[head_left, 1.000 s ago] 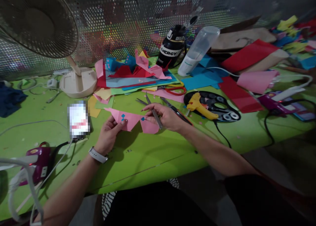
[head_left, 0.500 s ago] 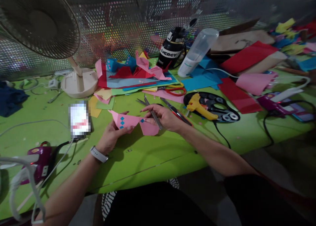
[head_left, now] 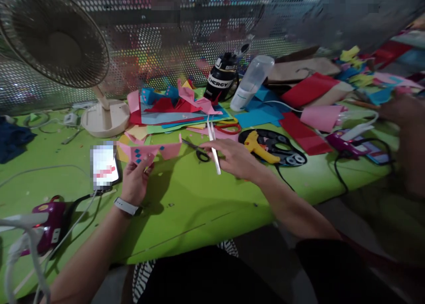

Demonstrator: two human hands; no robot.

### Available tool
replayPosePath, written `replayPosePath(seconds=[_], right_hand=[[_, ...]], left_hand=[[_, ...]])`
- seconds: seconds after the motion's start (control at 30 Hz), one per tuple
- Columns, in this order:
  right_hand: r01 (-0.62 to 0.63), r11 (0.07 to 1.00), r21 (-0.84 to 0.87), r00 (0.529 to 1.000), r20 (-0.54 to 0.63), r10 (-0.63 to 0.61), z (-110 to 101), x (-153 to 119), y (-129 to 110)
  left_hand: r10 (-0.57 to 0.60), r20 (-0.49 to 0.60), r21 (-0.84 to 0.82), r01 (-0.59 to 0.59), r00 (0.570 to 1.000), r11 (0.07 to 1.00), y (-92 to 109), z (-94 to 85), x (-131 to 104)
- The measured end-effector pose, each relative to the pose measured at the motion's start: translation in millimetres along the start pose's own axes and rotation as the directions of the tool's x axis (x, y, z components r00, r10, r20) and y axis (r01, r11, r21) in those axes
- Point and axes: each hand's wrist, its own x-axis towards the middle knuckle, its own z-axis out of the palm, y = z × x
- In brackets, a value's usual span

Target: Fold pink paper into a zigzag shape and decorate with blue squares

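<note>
My left hand [head_left: 136, 180], with a white watch band on its wrist, pinches a folded pink paper piece [head_left: 171, 150] that carries small blue diamonds. The piece is held up over the green table [head_left: 192, 211]. In my right hand [head_left: 232, 157] are metal tweezers [head_left: 214, 151], tips pointing away from me and slightly apart, with nothing seen between them. Black-handled scissors [head_left: 202, 155] lie just left of that hand. To its right, a yellow glue gun [head_left: 260, 148] rests on a black tray [head_left: 292, 151].
A fan [head_left: 105, 118], a phone [head_left: 104, 165] and a purple power strip [head_left: 49, 224] with cables stand left. Behind are stacked papers [head_left: 186, 116], a black bottle [head_left: 219, 80] and a clear bottle [head_left: 252, 82]. Another person's arm [head_left: 410, 135] reaches in at right.
My left hand has moved left and up with the pink paper. The tweezers have drawn away from it and stand more upright. Another person's arm has appeared at right, and the view has shifted.
</note>
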Motion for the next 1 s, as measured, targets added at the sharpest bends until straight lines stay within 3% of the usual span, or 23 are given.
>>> replayPosePath(seconds=[0.17,0.33,0.5,0.6,0.67,0.73,0.87,1.0], right_hand=[[0.069,0.994,-0.090,0.938,0.344,-0.034,16.3,-11.0,-4.5],[0.108,0.984,-0.144,0.914,0.404,-0.042,30.7,-18.1,-10.5],[0.025,0.994,-0.109,0.955,0.297,0.009,14.8,-27.0,2.5],[-0.209,0.938,-0.278,0.964,0.102,0.245,-15.2,-39.9,27.5],[-0.407,0.805,-0.432,0.898,-0.027,0.440,-34.5,-50.9,49.0],[-0.514,0.678,-0.525,0.816,-0.057,0.575,-46.0,-61.3,69.9],[-0.469,0.649,-0.599,0.791,0.043,0.611,-44.1,-71.8,95.9],[-0.463,0.610,-0.643,0.774,0.043,0.632,-38.1,-68.5,97.6]], left_hand=[[-0.008,-0.028,-0.024,0.007,1.000,1.000,-0.2,-1.2,3.4],[-0.018,0.024,-0.007,0.019,1.000,1.000,0.8,-0.3,1.4],[-0.046,0.072,0.049,0.042,0.996,0.998,2.6,1.2,-2.2],[-0.052,0.074,0.087,0.045,0.996,0.995,2.7,2.0,-4.0],[-0.054,0.072,0.087,0.047,0.996,0.995,1.8,1.8,-4.6],[-0.067,0.077,0.074,0.061,0.995,0.995,0.8,1.4,-5.2],[-0.079,0.088,0.050,0.075,0.993,0.996,0.7,2.2,-7.9],[-0.075,0.090,0.040,0.072,0.993,0.997,2.1,3.7,-10.0]])
